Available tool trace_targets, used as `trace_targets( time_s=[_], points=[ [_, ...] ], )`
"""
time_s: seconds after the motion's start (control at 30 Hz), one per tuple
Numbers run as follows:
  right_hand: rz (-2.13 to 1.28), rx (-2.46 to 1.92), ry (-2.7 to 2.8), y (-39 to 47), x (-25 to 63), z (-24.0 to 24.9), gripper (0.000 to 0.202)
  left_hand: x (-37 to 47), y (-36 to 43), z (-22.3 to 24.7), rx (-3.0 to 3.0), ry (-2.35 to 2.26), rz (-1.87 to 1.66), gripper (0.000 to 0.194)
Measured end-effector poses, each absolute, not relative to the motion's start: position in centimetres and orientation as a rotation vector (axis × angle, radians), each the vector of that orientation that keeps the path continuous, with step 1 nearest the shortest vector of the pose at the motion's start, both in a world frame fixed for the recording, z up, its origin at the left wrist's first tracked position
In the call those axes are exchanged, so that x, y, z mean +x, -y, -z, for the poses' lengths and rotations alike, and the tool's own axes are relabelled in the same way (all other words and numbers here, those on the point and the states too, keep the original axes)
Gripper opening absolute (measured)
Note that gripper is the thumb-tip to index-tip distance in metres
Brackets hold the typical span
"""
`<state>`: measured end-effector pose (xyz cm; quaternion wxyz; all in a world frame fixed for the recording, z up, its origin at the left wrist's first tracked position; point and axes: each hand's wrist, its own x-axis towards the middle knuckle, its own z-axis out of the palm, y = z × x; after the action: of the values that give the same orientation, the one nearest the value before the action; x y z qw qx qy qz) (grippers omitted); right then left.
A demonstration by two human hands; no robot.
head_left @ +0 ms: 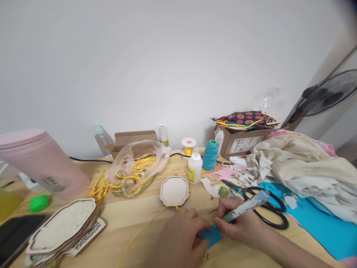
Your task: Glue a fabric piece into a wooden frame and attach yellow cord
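My right hand point(237, 221) is closed around a pen point(248, 206) with a pale blue patterned barrel, its tip end down by a small piece of blue paper point(212, 236). The fingers of my left hand point(185, 236) press on the left side of that paper, which lies on the wooden table. Just beyond my left hand sits a scalloped white plaque point(174, 190) with a dark rim, a yellow cord point(139, 232) trailing from its lower edge. Black-handled scissors point(272, 208) lie to the right of my right hand. The pen's tip is hidden behind my fingers.
A glue bottle point(194, 168) and a teal thread spool point(211, 154) stand behind the plaque. At left are stacked plaques point(63, 225), a pink tumbler point(47, 163) and a phone point(21, 236). Paper scraps, a larger blue sheet point(320, 223) and crumpled cloth point(304, 171) cover the right.
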<state>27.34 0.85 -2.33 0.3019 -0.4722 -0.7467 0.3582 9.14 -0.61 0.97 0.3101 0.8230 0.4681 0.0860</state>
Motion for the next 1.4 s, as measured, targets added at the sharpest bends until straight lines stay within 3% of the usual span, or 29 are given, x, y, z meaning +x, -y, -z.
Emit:
trace_targets(
  time_s=[1.4],
  points=[
    [-0.889,-1.244,2.077,-0.51,27.42,1.91,0.018,9.12,0.81,-1.07,2.201,-1.229,-0.232,0.022]
  ],
)
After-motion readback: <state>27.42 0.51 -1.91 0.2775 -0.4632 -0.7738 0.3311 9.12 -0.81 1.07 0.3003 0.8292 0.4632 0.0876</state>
